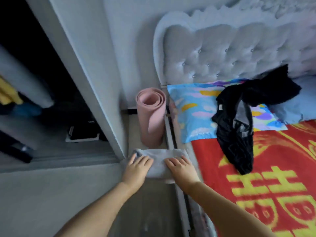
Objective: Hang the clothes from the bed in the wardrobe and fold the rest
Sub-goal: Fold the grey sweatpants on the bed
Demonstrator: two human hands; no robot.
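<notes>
A folded grey garment [159,157] is held in the air over the gap between the wardrobe and the bed. My left hand [136,170] grips its left end and my right hand [181,170] its right end, fingers lying over the top, thumbs hidden beneath. A black garment [236,134] lies crumpled on the bed, draped from the pillows down onto the red and yellow blanket [282,177]. The wardrobe [42,108] stands open at the left, dark inside, with a yellow garment [6,94] hanging at its far left.
A rolled pink mat [151,117] stands on the floor against the wall, between the wardrobe's grey panel [89,74] and the bed. A colourful pillow [193,113] and a blue pillow [294,103] lie under the tufted grey headboard [222,53]. A dark box [83,132] sits low in the wardrobe.
</notes>
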